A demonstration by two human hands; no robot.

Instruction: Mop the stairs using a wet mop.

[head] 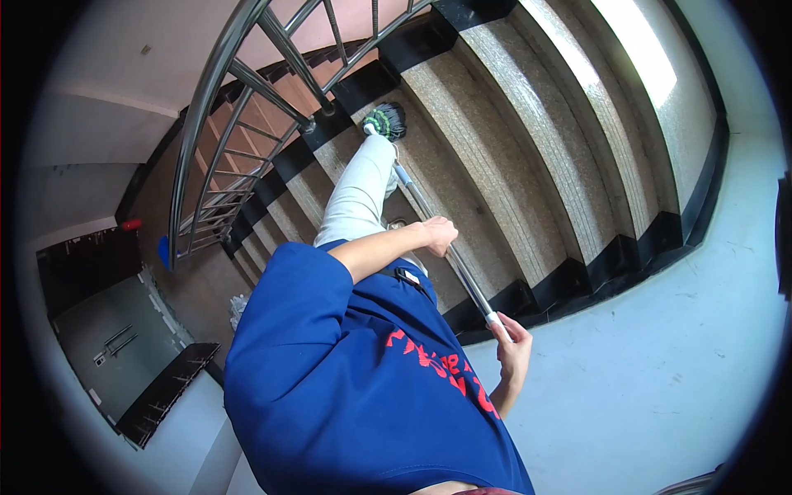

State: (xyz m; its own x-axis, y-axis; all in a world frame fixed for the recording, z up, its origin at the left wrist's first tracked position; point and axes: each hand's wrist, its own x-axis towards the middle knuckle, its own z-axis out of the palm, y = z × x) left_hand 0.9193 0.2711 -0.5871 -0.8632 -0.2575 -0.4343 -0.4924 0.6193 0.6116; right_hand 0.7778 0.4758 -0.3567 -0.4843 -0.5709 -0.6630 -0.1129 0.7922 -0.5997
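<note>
My left hand (440,236) is closed around the middle of a metal mop handle (471,281). Higher up the pole, my right hand (512,348) grips the white end of the handle, near the wall. The handle slopes away past my leg, whose trouser leg hides part of its lower end. Beyond my knee the mop head (390,120), dark grey strands with green bands, rests on a stair tread (427,148) close to the railing side.
Stone steps (495,173) with black edging rise to the right and descend to the left. A stainless steel railing (204,111) runs along the left. The pale wall (619,371) borders the steps on the right. Below are a glass door (124,340) and a blue object (166,252).
</note>
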